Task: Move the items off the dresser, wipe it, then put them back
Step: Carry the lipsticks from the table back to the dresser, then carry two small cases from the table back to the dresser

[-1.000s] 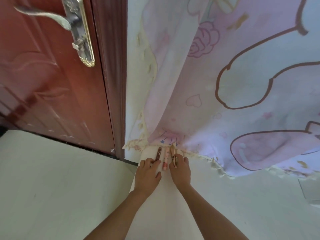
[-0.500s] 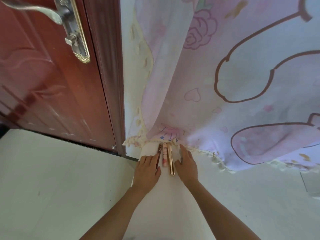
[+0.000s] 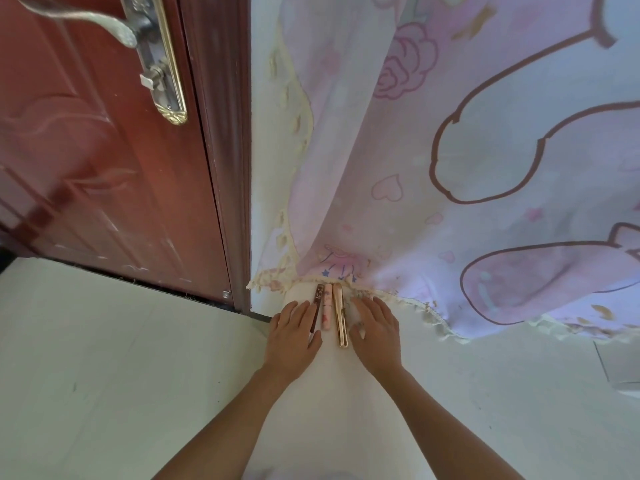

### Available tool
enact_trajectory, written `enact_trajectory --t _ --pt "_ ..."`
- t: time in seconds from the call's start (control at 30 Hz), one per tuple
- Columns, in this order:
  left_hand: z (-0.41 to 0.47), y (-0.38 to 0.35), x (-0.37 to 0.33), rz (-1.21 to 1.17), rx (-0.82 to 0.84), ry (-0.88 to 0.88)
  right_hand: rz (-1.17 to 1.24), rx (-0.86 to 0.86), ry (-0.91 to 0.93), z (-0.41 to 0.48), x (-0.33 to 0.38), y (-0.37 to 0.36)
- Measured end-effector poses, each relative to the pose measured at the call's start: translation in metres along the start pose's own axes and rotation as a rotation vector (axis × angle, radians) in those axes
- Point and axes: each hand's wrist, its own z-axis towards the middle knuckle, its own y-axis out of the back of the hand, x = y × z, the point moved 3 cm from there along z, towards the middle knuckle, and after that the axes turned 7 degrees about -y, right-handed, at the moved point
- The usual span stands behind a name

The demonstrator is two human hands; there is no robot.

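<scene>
The left hand (image 3: 294, 336) and the right hand (image 3: 375, 332) lie flat on the narrow white dresser top (image 3: 332, 393), each grip open with straight fingers and holding nothing. Between them three slim cosmetic tubes lie side by side: a dark maroon tube (image 3: 317, 301) touching the left fingers, a short pink tube (image 3: 326, 306), and a long gold tube (image 3: 339, 313) just beside the right hand. Behind hangs a pink cartoon-print curtain (image 3: 450, 168), and at the far left stands a red-brown door (image 3: 104, 168) with a metal handle (image 3: 104, 22).

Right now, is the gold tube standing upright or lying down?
Lying down: the gold tube rests lengthwise on the white dresser top, beside the pink tube.
</scene>
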Motion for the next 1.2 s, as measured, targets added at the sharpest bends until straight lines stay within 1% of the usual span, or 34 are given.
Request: enact_trajectory --t 0.1,0.2,0.3,0.53,0.7,0.8,0.83,0.9,0.97,1.1,1.2 --pt "0.000 0.002 0.004 0.025 0.008 0.003 -0.093 -0.027 0.042 -0.003 -0.003 0.007" --pt "-0.005 0.003 0.009 0.037 0.078 -0.013 -0.148 -0.058 0.078 -0.006 -0.009 0.012" --pt "-0.007 0.004 0.012 0.048 0.165 -0.015 -0.144 -0.093 0.088 -0.009 -0.011 0.020" --pt "-0.005 0.010 0.010 0.101 0.229 -0.049 -0.174 -0.137 0.099 -0.022 -0.006 0.032" --pt "-0.007 0.022 0.004 0.115 0.225 -0.069 -0.178 -0.178 0.145 -0.027 -0.002 0.032" --pt "-0.008 0.036 0.000 0.099 0.177 -0.103 -0.147 -0.237 0.205 -0.028 -0.002 0.031" --pt "-0.008 0.042 -0.002 0.104 0.184 -0.105 -0.139 -0.250 0.224 -0.028 -0.003 0.033" --pt "-0.012 0.050 -0.004 0.138 0.194 -0.059 -0.133 -0.261 0.271 -0.028 -0.004 0.035" --pt "-0.023 0.058 -0.004 0.166 0.211 0.051 -0.115 -0.259 0.333 -0.034 -0.007 0.035" --pt "-0.054 0.080 -0.016 0.245 0.104 0.224 -0.050 -0.266 0.479 -0.041 -0.015 0.039" --pt "-0.084 0.101 -0.029 0.291 0.048 0.357 -0.069 -0.230 0.597 -0.044 -0.012 0.047"
